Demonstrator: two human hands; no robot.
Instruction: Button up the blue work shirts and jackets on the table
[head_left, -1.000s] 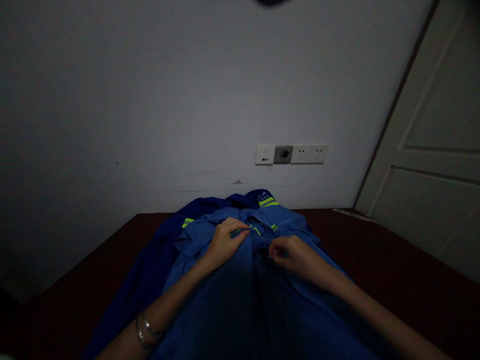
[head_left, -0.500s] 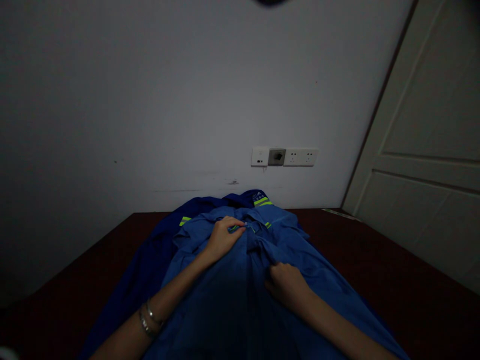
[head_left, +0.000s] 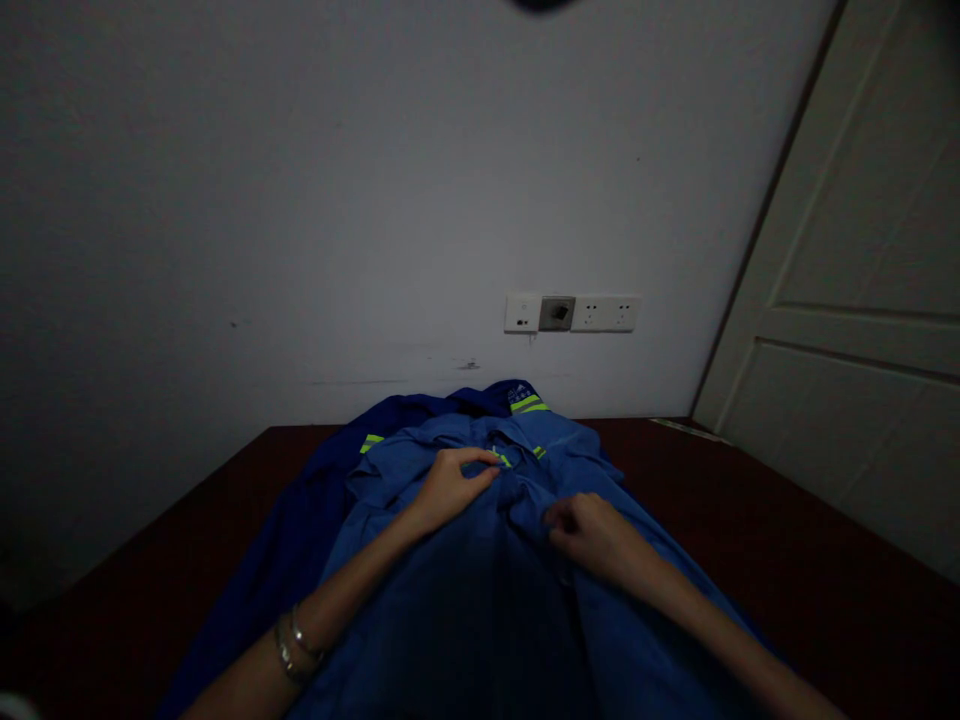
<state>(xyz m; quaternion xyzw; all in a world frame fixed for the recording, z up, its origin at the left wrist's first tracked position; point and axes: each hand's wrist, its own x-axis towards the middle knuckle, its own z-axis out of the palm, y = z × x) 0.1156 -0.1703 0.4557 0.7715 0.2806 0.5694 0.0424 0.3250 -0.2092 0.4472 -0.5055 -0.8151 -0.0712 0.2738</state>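
A light-blue work jacket (head_left: 566,443) with yellow-green reflective strips lies spread out, its collar end toward the wall. Beneath it a darker blue garment (head_left: 296,520) shows along the left side and at the top. My left hand (head_left: 452,488), with two bracelets on the wrist, pinches the jacket's edge near the collar between thumb and fingertips. Lower and to the right, my right hand (head_left: 596,535) is closed with curled fingers at the jacket's front edge. Its fingertips and the cloth in them are partly hidden.
Under the garments is a dark reddish-brown surface (head_left: 225,510) that reaches the white wall (head_left: 360,200). A row of sockets and switches (head_left: 571,314) sits on the wall. A pale panelled door (head_left: 847,400) stands at the right. The light is dim.
My right hand has moved slightly up and right, and a dark gap in the jacket front shows below it. My left hand has shifted slightly down and right along the collar.
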